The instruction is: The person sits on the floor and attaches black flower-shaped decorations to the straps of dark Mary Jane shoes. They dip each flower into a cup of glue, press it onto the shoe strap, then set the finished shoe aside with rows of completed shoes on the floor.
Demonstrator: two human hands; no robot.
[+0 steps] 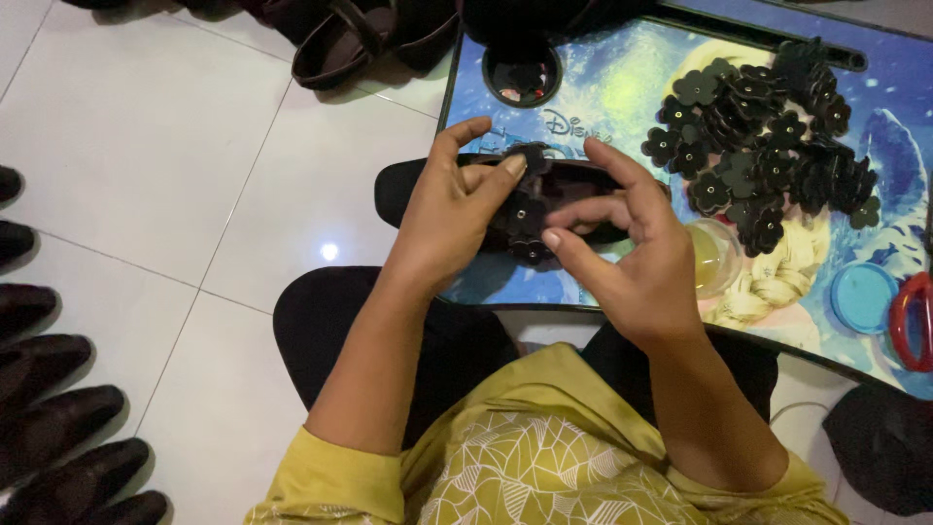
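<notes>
Black flat slip-on shoe (408, 190) lay on blue picture tabletop (603, 97) w/ left hand (449, 219) gripping it & right hand (622, 258) pinching black flower trims (525, 216) on its top, near black flower-piece pile (768, 136).

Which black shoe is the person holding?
The black shoe lying across the edge of the picture-printed table, held between the left hand and right hand. The other shoes sit untouched on the white floor.
</notes>
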